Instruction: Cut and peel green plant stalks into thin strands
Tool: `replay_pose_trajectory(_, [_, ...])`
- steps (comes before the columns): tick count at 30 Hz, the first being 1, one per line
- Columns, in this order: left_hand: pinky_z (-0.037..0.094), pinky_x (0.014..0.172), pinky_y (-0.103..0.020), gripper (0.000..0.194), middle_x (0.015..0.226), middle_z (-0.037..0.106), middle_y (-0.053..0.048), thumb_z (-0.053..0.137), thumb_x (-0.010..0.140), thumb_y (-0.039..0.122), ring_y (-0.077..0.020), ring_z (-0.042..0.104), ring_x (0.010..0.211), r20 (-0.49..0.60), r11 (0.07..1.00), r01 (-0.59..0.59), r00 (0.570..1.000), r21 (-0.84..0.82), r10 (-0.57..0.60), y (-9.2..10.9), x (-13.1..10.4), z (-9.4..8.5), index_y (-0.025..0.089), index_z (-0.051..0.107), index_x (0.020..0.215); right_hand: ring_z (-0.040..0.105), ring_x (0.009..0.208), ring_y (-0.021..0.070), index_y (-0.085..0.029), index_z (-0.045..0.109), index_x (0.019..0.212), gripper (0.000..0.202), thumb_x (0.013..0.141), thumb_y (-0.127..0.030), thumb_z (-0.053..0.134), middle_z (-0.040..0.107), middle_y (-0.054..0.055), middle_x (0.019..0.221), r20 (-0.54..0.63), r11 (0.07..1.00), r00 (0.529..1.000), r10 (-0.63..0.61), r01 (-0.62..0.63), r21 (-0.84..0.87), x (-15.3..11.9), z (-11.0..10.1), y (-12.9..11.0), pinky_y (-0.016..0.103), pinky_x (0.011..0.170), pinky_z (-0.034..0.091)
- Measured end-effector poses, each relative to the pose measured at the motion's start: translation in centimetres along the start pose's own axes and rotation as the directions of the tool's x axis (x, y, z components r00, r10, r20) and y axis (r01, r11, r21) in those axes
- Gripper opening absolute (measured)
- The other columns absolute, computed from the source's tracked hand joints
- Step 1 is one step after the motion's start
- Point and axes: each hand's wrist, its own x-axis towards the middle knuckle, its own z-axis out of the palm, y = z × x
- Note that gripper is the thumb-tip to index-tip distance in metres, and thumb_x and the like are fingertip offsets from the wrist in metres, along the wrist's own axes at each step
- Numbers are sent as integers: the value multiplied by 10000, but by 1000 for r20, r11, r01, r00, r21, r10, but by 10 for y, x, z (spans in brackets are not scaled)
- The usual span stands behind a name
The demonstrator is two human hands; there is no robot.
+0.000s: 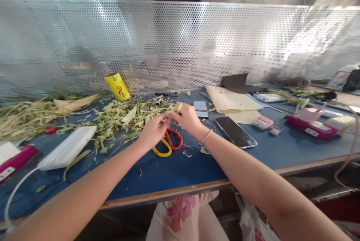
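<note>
My left hand (154, 130) and my right hand (186, 119) meet over the middle of the table, fingertips pinched together. Whatever lies between the fingers is too small or hidden to make out. A pale yellow band (179, 108) circles a finger of my right hand, and a beaded bracelet (206, 136) is on that wrist. Just below the hands lie scissors with a yellow handle loop (163, 154) and a red one (177, 148); their blades are hidden. Beyond my left hand spreads a heap of dry, pale green plant cuttings (118, 119).
A yellow tube (117, 86) leans near the perforated metal screen (180, 27). Right of my hands are a phone (235, 131), brown paper (232, 100), a pink earphone case (263, 122) and a magenta power strip (312, 126). A white box-like object (69, 147) with a cable lies left.
</note>
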Motion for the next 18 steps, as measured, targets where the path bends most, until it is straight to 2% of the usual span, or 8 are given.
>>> replay_pose_trajectory(2, [393,434,-246,292,738,629,-12,490,784,413,-103,496,391,35,994,30,999,-106,-26,-1,0,0,214,579,979,539,547,90,-173,448,506,379,805,-392,527,492,-10,562,-31,993,996,89,-86,81,2,-1,2,209,534,426])
replay_pose_trajectory(3, [398,440,-245,291,746,629,-12,497,782,389,-103,499,399,35,994,21,999,-104,-17,-1,0,0,219,567,1008,534,507,83,-174,434,515,387,793,-426,531,485,-17,556,-37,984,990,138,-133,120,2,-2,2,202,495,415])
replay_pose_trajectory(6, [405,504,-258,300,704,591,-6,531,761,313,-127,513,486,11,993,-81,997,89,80,-2,2,-2,227,566,1046,520,422,76,-180,414,532,424,752,-521,536,481,-27,536,-40,947,967,251,-236,217,5,-5,1,193,412,379])
replay_pose_trajectory(9, [416,592,-288,325,774,556,-22,532,756,264,-148,519,592,39,950,-168,986,264,163,-2,2,-3,223,555,1078,520,396,89,-186,416,538,458,707,-593,538,480,-30,493,-34,911,945,326,-304,278,7,-8,-3,197,379,362])
replay_pose_trajectory(15, [437,659,-326,356,980,507,-69,481,778,224,-137,506,634,55,912,-202,979,358,195,0,-1,-4,223,518,1132,503,372,96,-185,437,533,468,688,-615,538,487,-30,427,-20,887,927,376,-353,299,9,-8,-5,201,369,354])
replay_pose_trajectory(18, [451,659,-313,342,993,522,-71,488,765,211,-135,517,649,44,917,-226,974,329,224,-2,-1,-3,224,523,1105,502,372,95,-185,442,532,469,693,-617,532,484,-32,412,-17,891,930,368,-348,291,8,-8,-5,197,371,355])
